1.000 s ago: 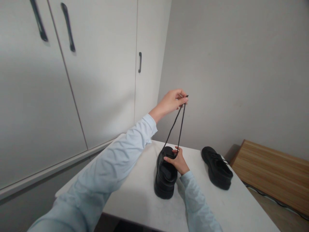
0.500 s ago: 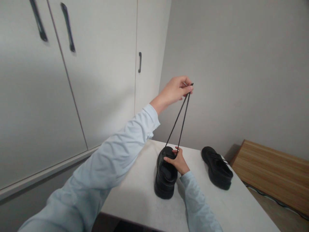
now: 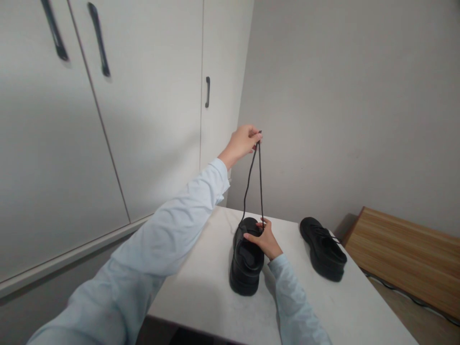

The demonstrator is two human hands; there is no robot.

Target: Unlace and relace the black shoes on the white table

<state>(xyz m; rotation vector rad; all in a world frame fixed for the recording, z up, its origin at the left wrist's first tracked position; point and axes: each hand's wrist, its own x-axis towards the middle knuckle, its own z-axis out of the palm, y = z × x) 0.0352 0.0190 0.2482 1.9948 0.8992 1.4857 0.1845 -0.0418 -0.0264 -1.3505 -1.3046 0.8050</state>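
My left hand is raised above the table, thumb and fingers pinching the ends of a black shoelace. Two strands run down from it to a black shoe, the right one straight and the left one slightly slack. That shoe stands upright on the white table with its heel towards me. My right hand grips its upper at the right side, thumb over the opening and fingers beside the lace; part of the grip is hidden.
A second black shoe, with its laces in, stands to the right on the white table. White cabinets with dark handles rise at the left. A grey wall is behind, and a wood-grain panel lies beyond the right edge.
My left hand has moved left and slightly down with the lace ends. The left strand has gone from taut to a little slack. My right hand and both shoes have stayed put.
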